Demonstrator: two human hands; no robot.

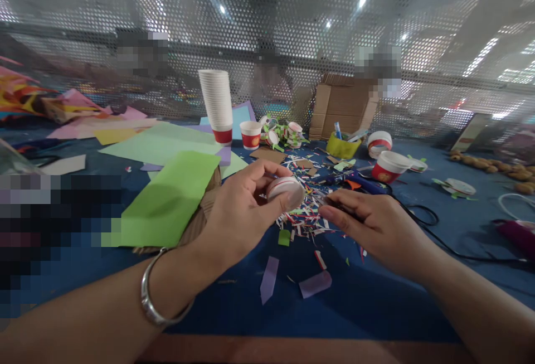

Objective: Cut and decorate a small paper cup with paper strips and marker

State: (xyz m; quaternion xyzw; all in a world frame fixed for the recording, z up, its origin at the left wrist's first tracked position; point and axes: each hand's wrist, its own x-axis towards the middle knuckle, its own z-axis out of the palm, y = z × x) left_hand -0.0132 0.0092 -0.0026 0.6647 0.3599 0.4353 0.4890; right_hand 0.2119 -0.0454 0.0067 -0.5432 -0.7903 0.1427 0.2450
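Note:
My left hand (244, 208) is closed round a small cut-down paper cup piece (285, 190), white with a red rim, held just above the blue table (368, 297). A silver bangle sits on that wrist. My right hand (371, 222) lies low to the right, its fingers pressed together on something thin and dark that I cannot make out. Between and behind the hands lies a heap of paper shreds (307, 208), red, white and green.
A stack of paper cups (217, 105) and a single cup (251, 134) stand behind. Green paper sheets (171, 197) lie left, a tipped cup (388, 166) and yellow holder (343, 145) right. A black cable (426, 224) and cardboard box (345, 105) lie beyond; mesh screen at the back.

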